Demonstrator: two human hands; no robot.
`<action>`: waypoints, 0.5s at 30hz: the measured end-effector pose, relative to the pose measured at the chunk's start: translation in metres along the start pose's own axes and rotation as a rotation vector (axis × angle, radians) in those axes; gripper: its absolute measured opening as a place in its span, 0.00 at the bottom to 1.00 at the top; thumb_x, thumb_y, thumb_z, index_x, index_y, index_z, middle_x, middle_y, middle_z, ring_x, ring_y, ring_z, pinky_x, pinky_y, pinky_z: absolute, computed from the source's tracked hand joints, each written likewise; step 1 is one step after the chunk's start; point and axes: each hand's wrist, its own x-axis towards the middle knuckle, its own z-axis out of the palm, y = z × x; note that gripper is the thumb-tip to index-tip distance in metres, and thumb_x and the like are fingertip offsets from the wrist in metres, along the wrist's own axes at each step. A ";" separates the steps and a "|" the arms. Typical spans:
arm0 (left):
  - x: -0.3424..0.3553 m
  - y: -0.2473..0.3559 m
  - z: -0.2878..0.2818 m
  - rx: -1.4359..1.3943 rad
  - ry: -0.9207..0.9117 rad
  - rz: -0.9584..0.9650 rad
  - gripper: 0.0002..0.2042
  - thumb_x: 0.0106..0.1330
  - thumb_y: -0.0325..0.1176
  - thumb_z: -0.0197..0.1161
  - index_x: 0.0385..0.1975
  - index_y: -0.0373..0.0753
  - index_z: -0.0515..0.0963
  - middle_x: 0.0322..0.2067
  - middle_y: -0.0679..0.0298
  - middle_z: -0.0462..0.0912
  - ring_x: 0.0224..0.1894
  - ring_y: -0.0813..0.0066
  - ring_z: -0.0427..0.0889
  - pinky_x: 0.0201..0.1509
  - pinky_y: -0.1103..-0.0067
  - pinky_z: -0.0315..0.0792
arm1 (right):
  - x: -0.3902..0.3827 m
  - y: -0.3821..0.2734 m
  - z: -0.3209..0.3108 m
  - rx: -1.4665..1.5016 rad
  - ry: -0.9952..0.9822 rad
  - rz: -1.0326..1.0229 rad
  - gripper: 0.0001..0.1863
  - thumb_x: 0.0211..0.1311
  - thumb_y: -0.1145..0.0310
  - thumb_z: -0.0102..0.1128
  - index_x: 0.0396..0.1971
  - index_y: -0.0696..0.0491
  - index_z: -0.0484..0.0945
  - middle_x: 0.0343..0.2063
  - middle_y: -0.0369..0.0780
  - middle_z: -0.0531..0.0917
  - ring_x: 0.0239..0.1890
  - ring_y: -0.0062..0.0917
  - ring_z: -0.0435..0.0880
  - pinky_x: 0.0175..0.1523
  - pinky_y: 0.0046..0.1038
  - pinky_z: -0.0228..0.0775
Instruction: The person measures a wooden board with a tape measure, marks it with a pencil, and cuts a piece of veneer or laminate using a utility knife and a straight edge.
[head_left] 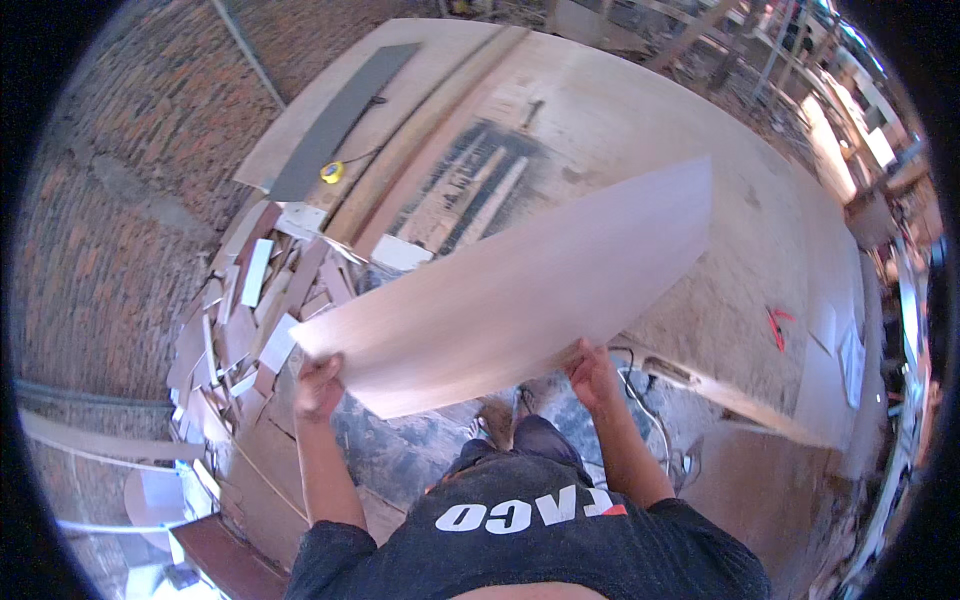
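A long, pale wooden panel (520, 290) is held up in front of me, its far right end over the workbench and its near left end over the floor. My left hand (319, 386) grips the panel's left end near the corner, fingers closed on the edge. Along the near long edge, toward the right, my right hand (592, 374) is closed on the panel too. The panel slants, with its right end farther from me. It hides part of the bench top and the bench's near edge.
The big workbench (770, 210) carries a dark grey strip (340, 120), a yellow tape measure (332, 172), long wooden boards (430, 130) and red-handled pliers (777, 328). Wood offcuts (240, 320) pile up at left beside a brick wall (110, 230). A cable (650, 410) hangs below the bench's near edge.
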 end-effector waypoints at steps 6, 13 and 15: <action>-0.091 0.015 -0.099 -0.123 0.271 0.129 0.20 0.59 0.22 0.67 0.53 0.41 0.79 0.48 0.64 0.86 0.54 0.64 0.83 0.64 0.61 0.73 | -0.006 0.017 0.116 -0.133 -0.277 0.189 0.19 0.70 0.68 0.59 0.59 0.46 0.69 0.54 0.37 0.79 0.55 0.31 0.80 0.58 0.44 0.71; -0.117 -0.034 -0.171 -0.318 0.421 0.133 0.19 0.60 0.25 0.68 0.53 0.39 0.79 0.48 0.61 0.86 0.54 0.62 0.83 0.65 0.60 0.73 | 0.081 0.064 0.181 -0.309 -0.351 0.383 0.20 0.70 0.70 0.58 0.60 0.47 0.67 0.53 0.40 0.79 0.54 0.34 0.80 0.56 0.45 0.71; -0.100 -0.058 -0.170 -0.342 0.459 0.064 0.21 0.63 0.28 0.67 0.57 0.37 0.76 0.53 0.57 0.83 0.58 0.57 0.80 0.67 0.57 0.71 | 0.106 0.079 0.189 -0.375 -0.272 0.397 0.22 0.70 0.71 0.57 0.61 0.46 0.65 0.53 0.41 0.79 0.54 0.34 0.80 0.56 0.46 0.72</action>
